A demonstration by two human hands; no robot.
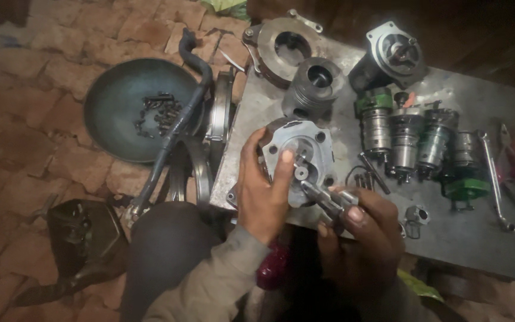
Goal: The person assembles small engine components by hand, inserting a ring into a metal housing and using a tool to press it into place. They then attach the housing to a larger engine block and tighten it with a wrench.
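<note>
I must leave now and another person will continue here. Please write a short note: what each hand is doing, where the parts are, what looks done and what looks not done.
Left hand: holds the round metal housing at the sheet's near edge, thumb on its face.
Right hand: grips pliers, tips at the housing's centre.
On the metal sheet: four cylindrical units in a row, a ribbed piston-like part, a ring plate, a flanged part, a spanner.
Dark pan on the brick floor holds bolts.
Done: parts lie separated. Left: the housing is in hand, work at its centre unfinished.
</note>
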